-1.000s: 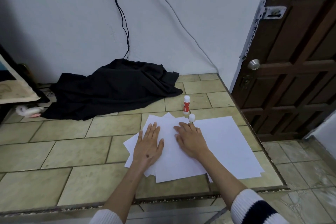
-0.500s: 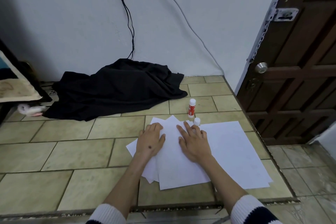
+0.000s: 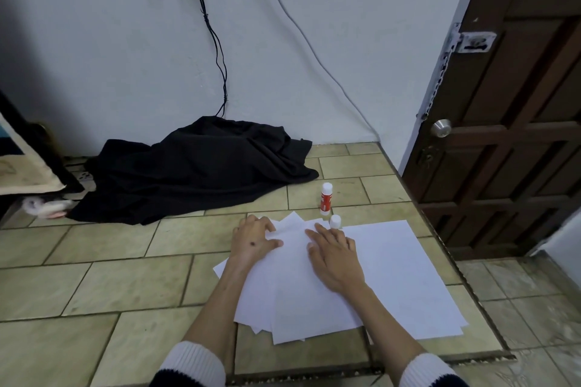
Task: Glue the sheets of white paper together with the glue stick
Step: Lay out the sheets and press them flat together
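Home interior: tiled ledge [image 3: 125,286], wooden door [image 3: 518,135], crumpled black cloth [image 3: 195,170].

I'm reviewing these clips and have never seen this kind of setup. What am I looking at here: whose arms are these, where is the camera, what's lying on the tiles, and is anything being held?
There is no machine here. The single view comes from a camera worn on a person's head, looking forward and down, so the two arms are the wearer's own. The left hand and right hand both lie on overlapping sheets of white paper spread on a tiled surface; the right lies flat, and the left hand's fingers curl at a sheet's edge. Whether they pinch it is unclear. Just beyond the paper stands a red glue stick, untouched, with a small white cap beside it. Farther back lies a black cloth.
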